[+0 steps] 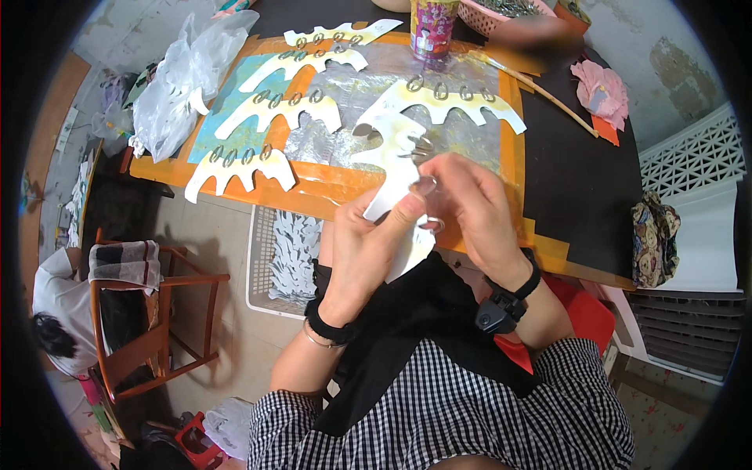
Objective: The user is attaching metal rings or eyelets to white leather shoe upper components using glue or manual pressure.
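Over the table's near edge, my left hand (356, 254) grips a white scalloped strip (395, 145), thumb across its face. The strip stands tilted, with yellowish smears and oval metal rings (429, 225) along one side. Fingers of my right hand (474, 207) are pinched at that edge, by a metal ring; its exact grip is partly hidden. Similar scalloped strips lie on the table, each with several rings: one (462, 108) just beyond my hands, others at the left, including a near one (243, 174) and a middle one (286, 119).
The dark table has an orange-taped mat (329, 153). A brush (540, 94), purple cup (433, 27), pink basket (486, 17) and plastic bag (184, 90) rest around it. Below stands a white basket of cut pieces (294, 243). Another person (63, 305) is at the left beside a wooden chair (160, 313).
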Demonstrator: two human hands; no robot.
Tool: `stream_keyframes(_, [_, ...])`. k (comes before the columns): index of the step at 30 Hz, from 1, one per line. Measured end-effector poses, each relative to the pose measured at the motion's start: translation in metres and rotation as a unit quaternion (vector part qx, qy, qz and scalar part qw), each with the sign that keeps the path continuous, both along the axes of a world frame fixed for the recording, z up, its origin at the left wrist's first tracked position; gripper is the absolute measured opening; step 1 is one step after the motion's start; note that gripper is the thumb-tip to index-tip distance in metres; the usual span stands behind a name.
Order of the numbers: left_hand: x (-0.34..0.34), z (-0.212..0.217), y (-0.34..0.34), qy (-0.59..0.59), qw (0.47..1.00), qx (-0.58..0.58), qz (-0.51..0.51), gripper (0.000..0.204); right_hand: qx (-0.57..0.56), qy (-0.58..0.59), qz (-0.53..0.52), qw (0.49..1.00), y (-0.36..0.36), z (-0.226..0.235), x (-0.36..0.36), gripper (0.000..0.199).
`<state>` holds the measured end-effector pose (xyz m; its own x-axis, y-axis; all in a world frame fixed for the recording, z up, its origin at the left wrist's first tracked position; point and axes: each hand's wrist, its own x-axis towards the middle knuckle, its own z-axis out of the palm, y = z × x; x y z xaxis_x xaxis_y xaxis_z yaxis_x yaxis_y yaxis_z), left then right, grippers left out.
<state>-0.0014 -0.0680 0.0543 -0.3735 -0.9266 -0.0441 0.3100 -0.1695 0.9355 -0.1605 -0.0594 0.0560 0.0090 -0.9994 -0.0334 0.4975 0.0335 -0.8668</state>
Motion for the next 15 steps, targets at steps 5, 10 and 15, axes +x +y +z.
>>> stream_keyframes(5, [-0.003, -0.002, -0.003, 0.018, 0.994, 0.019, 0.106, 0.029, -0.063, 0.117, -0.009, 0.991, 0.014, -0.007, -0.002, 0.022])
stream_keyframes(10, [0.004, -0.007, -0.001, -0.009, 0.994, 0.057, 0.095, 0.04, -0.098, 0.23, 0.0, 0.968, 0.017, -0.005, -0.002, 0.014])
stream_keyframes(15, [0.01, -0.001, -0.005, -0.057, 0.995, 0.036, 0.079, 0.038, -0.095, 0.266, -0.004, 0.959, 0.016, -0.005, -0.006, 0.013])
